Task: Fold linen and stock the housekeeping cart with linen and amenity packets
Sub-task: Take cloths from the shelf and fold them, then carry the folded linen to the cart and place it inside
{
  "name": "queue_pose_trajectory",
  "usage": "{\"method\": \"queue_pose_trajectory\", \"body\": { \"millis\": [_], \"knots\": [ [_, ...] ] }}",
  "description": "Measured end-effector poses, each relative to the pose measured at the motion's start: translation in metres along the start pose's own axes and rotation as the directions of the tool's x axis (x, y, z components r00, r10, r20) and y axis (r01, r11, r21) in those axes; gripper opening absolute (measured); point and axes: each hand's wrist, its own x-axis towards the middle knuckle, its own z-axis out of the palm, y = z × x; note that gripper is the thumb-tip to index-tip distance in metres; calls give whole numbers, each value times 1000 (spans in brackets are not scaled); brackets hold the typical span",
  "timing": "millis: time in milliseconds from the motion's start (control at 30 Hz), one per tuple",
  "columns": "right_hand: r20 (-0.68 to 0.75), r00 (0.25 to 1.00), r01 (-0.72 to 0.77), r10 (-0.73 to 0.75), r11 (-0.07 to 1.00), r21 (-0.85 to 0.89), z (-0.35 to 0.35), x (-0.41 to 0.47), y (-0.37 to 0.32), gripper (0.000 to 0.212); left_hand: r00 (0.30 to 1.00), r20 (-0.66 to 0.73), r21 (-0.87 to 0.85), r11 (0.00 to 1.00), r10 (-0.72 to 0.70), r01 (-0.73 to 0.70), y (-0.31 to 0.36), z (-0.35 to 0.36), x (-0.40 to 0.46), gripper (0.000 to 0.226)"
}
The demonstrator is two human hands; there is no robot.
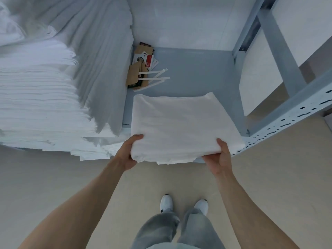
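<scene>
Filling the nine o'clock side, a tall stack of white linen [41, 105] sits on the grey shelf [197, 72]. Amenity packets [143, 69] lie toward twelve. At centre, left hand [128, 153] and right hand [218, 157] grip the folded linen [179, 126], fingers curled under its near edge, thumbs on top.
</scene>
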Motion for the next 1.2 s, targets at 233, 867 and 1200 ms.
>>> {"method": "queue_pose_trajectory", "body": {
  "millis": [233,867,1200],
  "knots": [
    [37,995,97,-96,995,-13,17,-53,-3,31,995,83,-43,998,56,-53,12,14,-31,50],
    [45,850,515,-525,845,145,-79,-346,-62,51,897,283,-282,923,340,-261,-144,151,-234,20],
    [-120,715,695,-689,681,233,-156,-458,-135,50,863,414,-135,958,288,-254,-231,272,-266,30]
  ]
}}
